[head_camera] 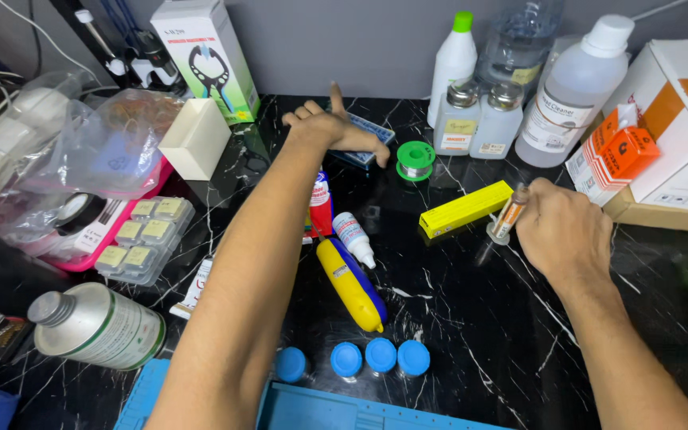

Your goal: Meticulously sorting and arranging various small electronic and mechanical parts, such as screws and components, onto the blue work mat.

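My left hand (330, 127) reaches far across the black marble table, resting on a flat blue packet (370, 137), index finger pointing up. A green solder spool (416, 159) lies just right of it. My right hand (560, 231) holds a small orange-labelled syringe tube (510, 213), its tip down near the table beside a long yellow box (465, 209). Under my left forearm lie a yellow and blue tool (352, 285), a small white dropper bottle (353, 236) and a red tube (321, 204).
White bottles (452, 60) and a clear bottle (573, 87) stand at the back. Cardboard boxes (678, 119) sit on the right, a metal can (97, 325) and plastic bags (81, 143) on the left. Several blue caps (380, 356) line a blue mat (336, 410).
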